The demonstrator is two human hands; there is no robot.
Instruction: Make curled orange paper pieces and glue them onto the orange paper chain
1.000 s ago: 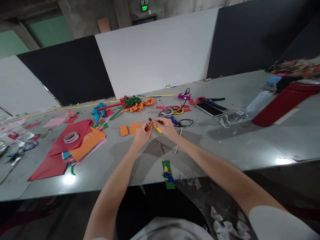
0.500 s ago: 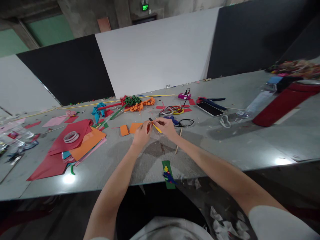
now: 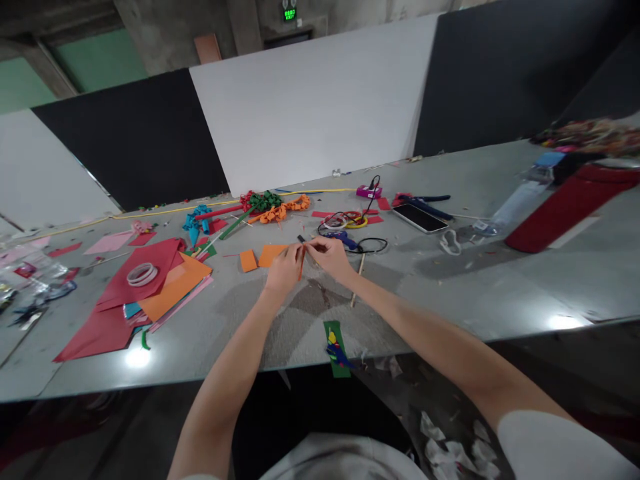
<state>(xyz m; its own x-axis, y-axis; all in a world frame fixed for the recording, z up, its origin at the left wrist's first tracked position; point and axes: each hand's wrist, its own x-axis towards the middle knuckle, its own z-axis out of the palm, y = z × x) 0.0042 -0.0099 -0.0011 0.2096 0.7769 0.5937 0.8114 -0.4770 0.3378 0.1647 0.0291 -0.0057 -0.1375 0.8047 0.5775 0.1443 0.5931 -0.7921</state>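
My left hand (image 3: 284,268) is closed, its fingertips pinching a narrow orange strip (image 3: 301,264), apparently paper, that hangs below the fingers. My right hand (image 3: 331,257) meets it from the right with thumb and fingers pinched together; what lies between them is hidden. A small dark piece (image 3: 301,239) shows just beyond the fingertips. Left of my left hand lie an orange paper piece (image 3: 270,255), partly covered by the hand, and a smaller orange piece (image 3: 248,261). Behind my right hand sits a blue tool (image 3: 341,237) with a black cord.
Red sheets (image 3: 115,287) with a tape roll (image 3: 142,274) lie left. Curled paper flowers (image 3: 265,202) stand behind. To the right are a phone (image 3: 420,218), pliers (image 3: 429,205) and a red bottle (image 3: 565,208). A green strip (image 3: 339,347) overhangs the front edge.
The yellow-orange strip end that pointed right below my fingers no longer shows there; an orange strip now hangs downward beside my left fingers. Both hands stay in nearly the same place.
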